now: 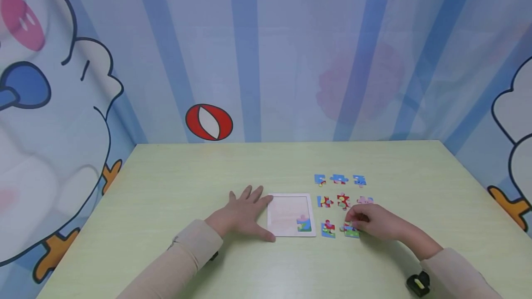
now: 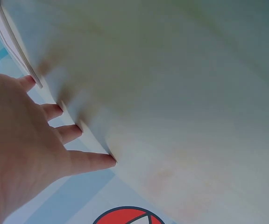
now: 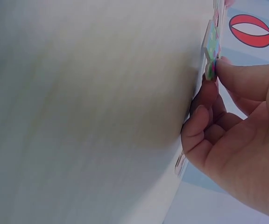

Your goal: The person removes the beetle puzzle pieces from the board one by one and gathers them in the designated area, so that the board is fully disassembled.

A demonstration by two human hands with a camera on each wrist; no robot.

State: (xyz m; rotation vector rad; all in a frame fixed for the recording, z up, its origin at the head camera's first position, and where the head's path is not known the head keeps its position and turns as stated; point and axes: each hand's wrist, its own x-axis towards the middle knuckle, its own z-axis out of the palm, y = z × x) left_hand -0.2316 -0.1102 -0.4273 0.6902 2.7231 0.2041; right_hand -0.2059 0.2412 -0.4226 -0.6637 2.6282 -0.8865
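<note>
My right hand pinches a green, red and blue jigsaw puzzle piece between thumb and fingers. In the right wrist view this puzzle piece is tilted, one edge up off the table. With fingers spread, my left hand rests at the left side of a square white puzzle tray, the thumb near its lower corner and a fingertip on its upper one. One blue and green piece lies in the tray's lower right corner. A red piece lies between the tray and my right hand.
Several loose pieces lie in rows right of the tray, among them a blue piece, a red piece and a pink piece just beyond my right hand. The pale wooden table ends at a printed blue backdrop.
</note>
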